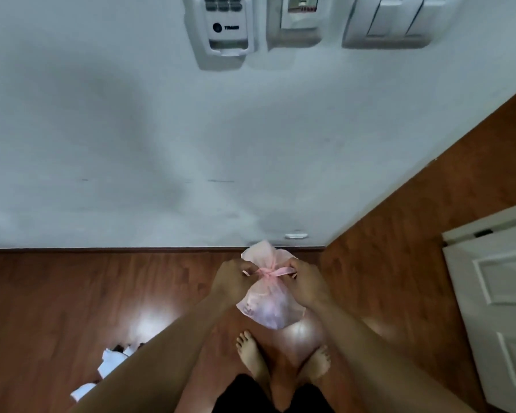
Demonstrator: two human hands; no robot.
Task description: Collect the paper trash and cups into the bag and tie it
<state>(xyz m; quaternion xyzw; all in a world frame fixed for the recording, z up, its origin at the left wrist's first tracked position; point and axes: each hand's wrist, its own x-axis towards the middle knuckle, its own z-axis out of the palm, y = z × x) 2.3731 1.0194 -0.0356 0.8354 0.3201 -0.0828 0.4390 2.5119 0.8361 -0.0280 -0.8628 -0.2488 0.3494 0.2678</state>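
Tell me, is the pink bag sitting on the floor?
No, both hands, left hand and right hand, hold the pink bag up above the floor.

Bag (267, 305) held above floor (72, 293), before wall (131, 144), between left hand (231, 281) and right hand (309, 286). Paper scraps (109, 363) on floor, lower left. Door (498, 308) at right.

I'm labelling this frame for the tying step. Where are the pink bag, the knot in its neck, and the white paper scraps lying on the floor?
pink bag (268, 308), head view, on its bulging lower body.
knot (265, 273), head view, on the cinched neck between both hands.
white paper scraps (109, 365), head view, on the largest piece, lower left floor.
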